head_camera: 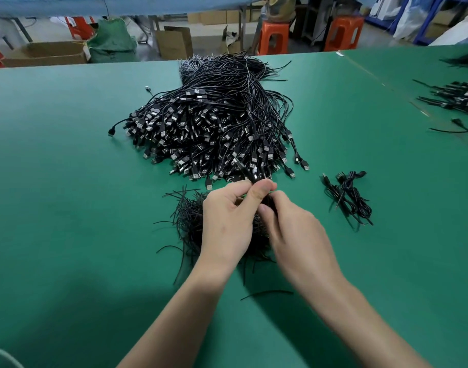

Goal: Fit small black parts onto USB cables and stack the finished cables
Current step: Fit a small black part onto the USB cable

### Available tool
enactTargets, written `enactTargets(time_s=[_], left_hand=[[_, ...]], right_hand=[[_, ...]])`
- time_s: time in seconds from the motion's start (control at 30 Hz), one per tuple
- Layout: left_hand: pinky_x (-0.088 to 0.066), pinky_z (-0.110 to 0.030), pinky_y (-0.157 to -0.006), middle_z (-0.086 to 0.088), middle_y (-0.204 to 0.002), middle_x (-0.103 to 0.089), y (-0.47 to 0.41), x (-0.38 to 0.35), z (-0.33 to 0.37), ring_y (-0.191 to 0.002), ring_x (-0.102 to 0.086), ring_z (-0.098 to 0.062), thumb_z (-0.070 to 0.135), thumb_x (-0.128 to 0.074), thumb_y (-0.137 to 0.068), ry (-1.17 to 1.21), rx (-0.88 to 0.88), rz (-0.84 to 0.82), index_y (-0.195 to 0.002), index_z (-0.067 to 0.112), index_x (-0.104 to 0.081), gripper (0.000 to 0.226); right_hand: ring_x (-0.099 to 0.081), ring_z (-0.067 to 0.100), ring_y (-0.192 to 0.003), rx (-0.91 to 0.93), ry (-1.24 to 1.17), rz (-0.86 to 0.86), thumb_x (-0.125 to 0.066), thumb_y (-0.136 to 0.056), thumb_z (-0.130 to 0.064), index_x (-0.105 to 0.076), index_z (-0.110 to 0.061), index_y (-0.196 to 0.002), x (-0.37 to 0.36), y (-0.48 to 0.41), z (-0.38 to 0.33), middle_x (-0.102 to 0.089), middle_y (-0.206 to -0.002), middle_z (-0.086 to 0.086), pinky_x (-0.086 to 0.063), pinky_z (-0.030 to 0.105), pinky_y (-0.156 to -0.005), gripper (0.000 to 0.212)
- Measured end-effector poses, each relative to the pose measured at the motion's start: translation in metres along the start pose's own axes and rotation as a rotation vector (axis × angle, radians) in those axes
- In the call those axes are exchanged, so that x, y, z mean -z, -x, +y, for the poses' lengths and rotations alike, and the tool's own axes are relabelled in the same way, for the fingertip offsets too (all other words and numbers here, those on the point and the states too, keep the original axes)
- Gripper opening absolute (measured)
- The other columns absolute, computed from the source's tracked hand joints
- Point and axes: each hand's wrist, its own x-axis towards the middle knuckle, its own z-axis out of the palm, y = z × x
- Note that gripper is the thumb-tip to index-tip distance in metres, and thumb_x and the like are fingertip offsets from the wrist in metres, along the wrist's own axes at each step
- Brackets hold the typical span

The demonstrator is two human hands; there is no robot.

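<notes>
Both hands work just in front of the near edge of the USB heap (214, 123), above the black strip pile (186, 221). Left hand (227, 224) is narrow, thumb and fingers pinching 1 cable (244, 170) whose free end sticks up toward the heap. Right hand (296, 232) is also curled tight, thumb and forefinger nipping dark material right under the left fingertips. This looks like the same cable's bunched length. Whether a strip is already on it is hidden between the fingers.

Step in hand, by my read, is fitting 1 black part on the held cable. To do it well, keep the left pinch fixed as the anchor and let the right hand do the wrapping or sliding. Keep the cable lifted off the strip pile so no extra strips snag. Don't drag the free end into the heap's plugs.

Finished cables (347, 197) lie right of the heap's near edge, well apart from the hands, only a few there, so the task looks early. The path to them over bare table (68, 181) is open. There is wide bare room left of the heap too. 1 stray strip (267, 292) lies nearer the person than the heap, under the right forearm, and a sweep could catch it. The far table edge (81, 65) sits behind the heap, out of the way. Another cable batch (456, 96) sits far right of the heap.
</notes>
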Motion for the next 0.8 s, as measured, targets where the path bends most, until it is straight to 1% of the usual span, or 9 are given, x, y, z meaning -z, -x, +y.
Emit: enactTargets(time_s=[0.1, 0.17, 0.23, 0.3, 0.4, 0.5, 0.63, 0.73, 0.8], left_hand=[[-0.029, -0.041, -0.058, -0.018, -0.07, -0.031, 0.002, 0.001, -0.002, -0.067, -0.03, -0.029, 0.044, -0.072, -0.093, -0.027, 0.001, -0.013, -0.086, -0.014, -0.064, 0.059], [-0.032, -0.037, -0.057, -0.014, -0.067, -0.035, 0.002, 0.004, -0.003, -0.064, -0.033, -0.018, 0.047, -0.07, -0.093, -0.074, 0.011, -0.04, -0.092, -0.012, -0.066, 0.059], [-0.043, -0.031, -0.059, 0.0, -0.067, -0.058, 0.005, 0.008, -0.002, -0.063, -0.047, -0.005, 0.047, -0.068, -0.091, -0.17, 0.001, -0.082, -0.097, 0.005, -0.075, 0.044], [-0.045, -0.016, -0.067, 0.017, -0.084, -0.07, 0.012, 0.017, 0.001, -0.074, -0.06, 0.004, 0.04, -0.076, -0.09, -0.344, -0.045, -0.124, -0.105, 0.028, -0.078, 0.019], [-0.05, -0.021, -0.075, 0.021, -0.085, -0.07, 0.022, 0.031, 0.003, -0.08, -0.063, -0.001, 0.043, -0.075, -0.089, -0.78, -0.097, -0.456, -0.098, 0.04, -0.076, 0.01], [-0.045, -0.023, -0.073, 0.019, -0.091, -0.073, 0.032, 0.031, 0.002, -0.086, -0.065, -0.004, 0.053, -0.07, -0.089, -1.102, -0.066, -0.738, -0.1, 0.039, -0.073, 0.018], [-0.047, -0.027, -0.085, 0.01, -0.112, -0.069, 0.039, 0.023, -0.004, -0.108, -0.063, -0.015, 0.048, -0.067, -0.095, -1.231, -0.028, -0.835, -0.108, 0.03, -0.073, 0.023], [-0.044, -0.029, -0.09, 0.006, -0.118, -0.066, 0.041, 0.02, -0.009, -0.114, -0.061, -0.02, 0.038, -0.057, -0.103, -1.323, -0.081, -0.849, -0.113, 0.025, -0.072, 0.022], [-0.041, -0.032, -0.091, 0.005, -0.117, -0.066, 0.045, 0.02, -0.011, -0.115, -0.059, -0.022, 0.032, -0.049, -0.105, -1.365, -0.149, -0.826, -0.111, 0.024, -0.07, 0.023]], right_hand=[[-0.059, 0.037, -0.079, 0.004, 0.08, -0.004, -0.022, -0.103, -0.048, -0.036, -0.025, -0.098, -0.005, -0.002, 0.004, -0.063, -0.086, 0.001, -0.042, 0.045, -0.063, 0.027], [-0.055, 0.034, -0.073, 0.0, 0.022, -0.011, -0.028, -0.106, -0.044, -0.035, -0.026, -0.091, -0.006, -0.003, 0.008, -0.059, -0.079, 0.0, -0.043, 0.045, -0.063, 0.025], [-0.045, 0.024, -0.061, -0.026, -0.062, -0.003, -0.033, -0.107, -0.041, -0.029, -0.03, -0.079, -0.004, -0.005, 0.015, -0.048, -0.067, -0.006, -0.035, 0.041, -0.056, 0.03], [-0.036, 0.016, -0.055, -0.073, -0.139, 0.021, -0.036, -0.107, -0.038, -0.027, -0.029, -0.074, 0.001, -0.009, 0.022, -0.044, -0.061, -0.007, -0.029, 0.038, -0.052, 0.035], [-0.035, 0.018, -0.054, -0.105, -0.148, 0.034, -0.038, -0.107, -0.037, -0.038, -0.018, -0.079, 0.009, -0.014, 0.032, -0.045, -0.059, -0.002, -0.03, 0.039, -0.053, 0.035], [-0.034, 0.019, -0.056, -0.094, -0.141, 0.031, -0.036, -0.107, -0.039, -0.04, -0.013, -0.082, 0.011, -0.016, 0.035, -0.045, -0.061, 0.0, -0.031, 0.04, -0.054, 0.037], [-0.033, 0.022, -0.059, -0.089, -0.16, 0.027, -0.035, -0.107, -0.04, -0.034, -0.015, -0.079, 0.011, -0.015, 0.033, -0.044, -0.062, 0.001, -0.032, 0.042, -0.055, 0.038], [-0.041, 0.032, -0.063, -0.098, -0.169, 0.021, -0.035, -0.107, -0.039, -0.037, -0.014, -0.08, 0.011, -0.015, 0.03, -0.05, -0.066, 0.007, -0.039, 0.05, -0.059, 0.037], [-0.039, 0.027, -0.061, -0.103, -0.174, 0.013, -0.034, -0.106, -0.039, -0.037, -0.013, -0.08, 0.01, -0.014, 0.029, -0.053, -0.068, 0.011, -0.04, 0.051, -0.06, 0.037]])
